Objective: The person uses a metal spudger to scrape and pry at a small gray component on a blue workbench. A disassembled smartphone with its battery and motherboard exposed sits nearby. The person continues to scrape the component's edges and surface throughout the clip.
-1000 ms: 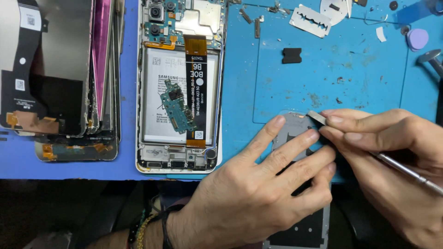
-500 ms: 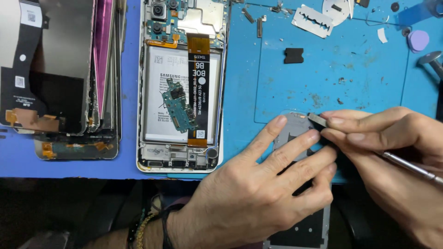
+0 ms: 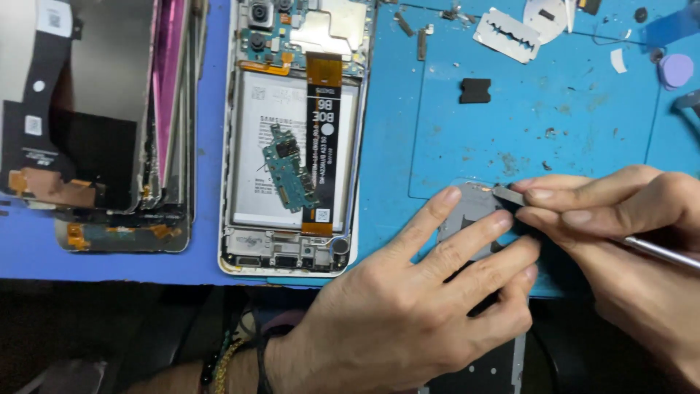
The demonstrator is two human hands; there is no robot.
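A: What are we working on here?

B: We sit at a blue repair mat (image 3: 554, 109), scuffed and dotted with debris, laid over a paler blue sheet (image 3: 208, 182). Below its front edge everything is dark.

A: And what crowds the mat?

B: On the left, a stack of phone screens (image 3: 95, 124) leans together. In the middle lies an opened phone (image 3: 295, 138), its battery exposed, a black and orange flex cable running down it and a small green circuit board (image 3: 288, 168) resting loose on top. Along the far edge we see a razor blade (image 3: 507, 33), a small black square part (image 3: 475, 90) and a lilac disc (image 3: 677, 70). The mat between those and our hands is bare, so there is open room there.

A: Where is the piece we hold?

B: A thin grey metal plate (image 3: 467, 219) lies flat near the mat's front edge. Our left hand (image 3: 415, 314) presses it down with spread fingers, index and middle on its surface.

A: And the right?

B: Our right hand (image 3: 620, 241) pinches a slim metal tool (image 3: 510, 195) between thumb and forefinger, its tip touching the plate's upper right corner.
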